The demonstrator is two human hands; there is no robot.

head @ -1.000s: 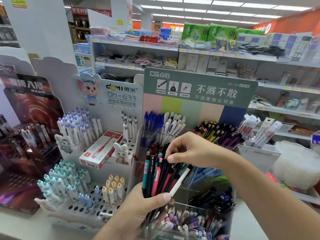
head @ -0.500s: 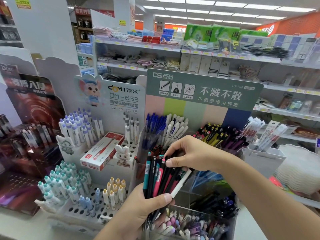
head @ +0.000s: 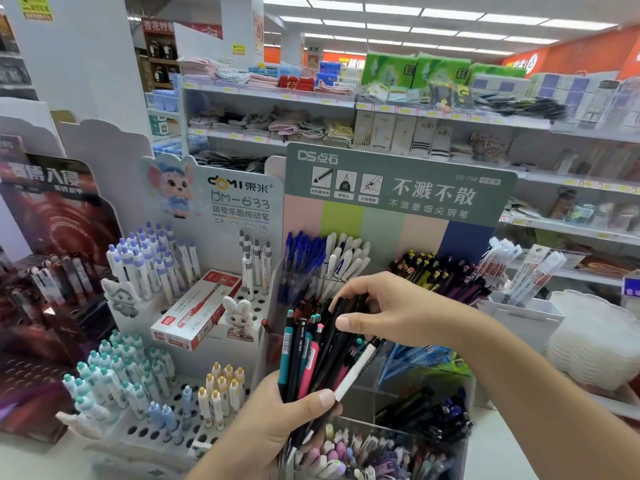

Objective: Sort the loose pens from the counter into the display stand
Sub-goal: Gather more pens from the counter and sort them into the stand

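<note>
— Above the clear display stand [head: 426, 382], what grips the pens [head: 311, 355]?
— Left hand [head: 277, 420] clutches the bundle; right hand [head: 388, 311] pinches, seemingly, one black pen's top.

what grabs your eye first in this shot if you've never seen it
Front and centre, the left hand grips a fanned bunch of pens, while the right hand pinches a black pen at its top. Behind them rises a green sign over a stand crammed with pens.
</note>
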